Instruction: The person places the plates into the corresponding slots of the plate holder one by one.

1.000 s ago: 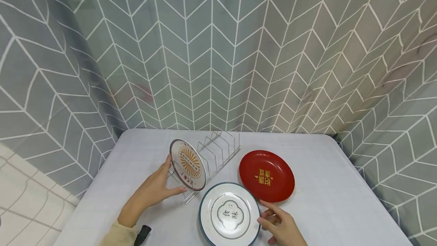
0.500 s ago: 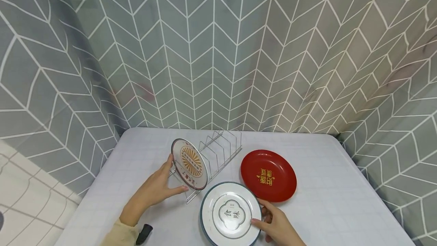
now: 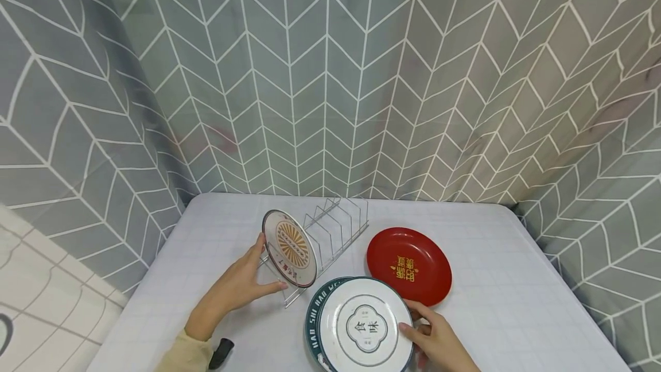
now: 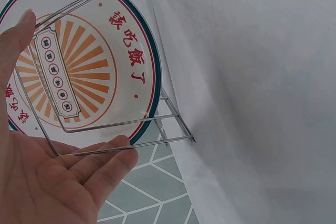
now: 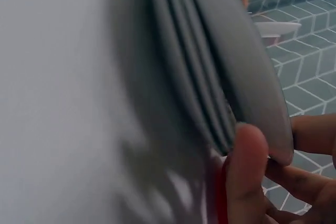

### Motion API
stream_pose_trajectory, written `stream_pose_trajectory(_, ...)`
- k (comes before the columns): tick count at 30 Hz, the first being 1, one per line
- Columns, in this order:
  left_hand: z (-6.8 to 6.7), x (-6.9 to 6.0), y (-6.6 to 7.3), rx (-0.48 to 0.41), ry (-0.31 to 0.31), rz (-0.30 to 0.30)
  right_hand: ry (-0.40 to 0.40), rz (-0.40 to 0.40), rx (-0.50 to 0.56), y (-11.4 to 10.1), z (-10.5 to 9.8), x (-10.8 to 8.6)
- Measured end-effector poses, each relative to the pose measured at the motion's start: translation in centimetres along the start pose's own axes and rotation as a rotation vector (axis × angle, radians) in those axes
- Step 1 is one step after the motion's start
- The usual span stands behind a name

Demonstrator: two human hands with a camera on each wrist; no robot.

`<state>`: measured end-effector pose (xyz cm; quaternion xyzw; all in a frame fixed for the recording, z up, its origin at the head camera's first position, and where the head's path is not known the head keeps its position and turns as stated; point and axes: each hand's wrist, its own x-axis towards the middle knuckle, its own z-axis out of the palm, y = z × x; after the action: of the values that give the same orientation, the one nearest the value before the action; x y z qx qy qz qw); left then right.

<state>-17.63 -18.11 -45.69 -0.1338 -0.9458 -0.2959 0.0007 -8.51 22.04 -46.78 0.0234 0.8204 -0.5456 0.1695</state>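
In the head view my left hand (image 3: 234,289) holds a white plate (image 3: 291,245) with an orange sunburst, leaning in the near end of a wire dish rack (image 4: 121,123). The left wrist view has the thumb at one side and the fingers reaching past the wire to the rim. My right hand (image 3: 439,337) pinches the edge of a white plate (image 3: 366,329), underside up. This plate sits shifted over a stacked plate (image 3: 314,326) with a lettered dark green rim. From the right wrist, the pinched plate (image 5: 247,61) looks tilted apart from several stacked plates (image 5: 181,51).
A red plate (image 3: 431,254) with yellow characters lies right of the rack, close to the stack. The rack's rear slots stretch toward the back of the white-covered table (image 3: 516,303). A small black object (image 3: 222,353) is beside the left forearm. Patterned curtains (image 3: 320,73) hang behind.
My right hand has closed its thumb over the top plate's edge and shifted that plate right, uncovering the green rim below. The left hand and its plate stay in place.
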Motion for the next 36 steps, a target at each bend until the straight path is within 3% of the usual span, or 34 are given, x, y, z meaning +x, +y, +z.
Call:
stream_pose_trajectory(6,-0.1,0.0,0.1,-0.002,0.000,0.005,0.000,0.040,0.166,-0.6,-1.2,-0.9)
stream_pose_trajectory(9,-0.1,0.0,0.1,0.000,-0.006,-0.001,0.047,0.053,0.221,-1.3,-1.8,-1.1)
stream_pose_trajectory(17,0.0,0.0,0.1,0.010,-0.009,-0.008,0.265,-0.018,0.205,-3.8,-2.9,-1.2)
stream_pose_trajectory(21,0.0,-0.1,0.1,0.003,-0.011,-0.009,0.313,-0.042,0.197,-4.5,-3.0,-0.8)
stream_pose_trajectory(24,-0.1,-0.1,0.1,0.000,-0.013,-0.012,0.324,-0.082,0.197,-5.3,-3.1,-0.1)
stream_pose_trajectory(28,-0.2,-0.1,0.0,-0.001,-0.009,-0.011,0.308,-0.204,0.196,-7.3,-3.4,1.2)
stream_pose_trajectory(31,-0.1,0.0,0.0,-0.003,-0.008,0.001,0.281,-0.291,0.191,-9.2,-3.7,2.5)
stream_pose_trajectory(36,-0.1,0.0,0.0,-0.002,-0.009,0.018,0.245,-0.366,0.184,-12.2,-3.6,5.4)
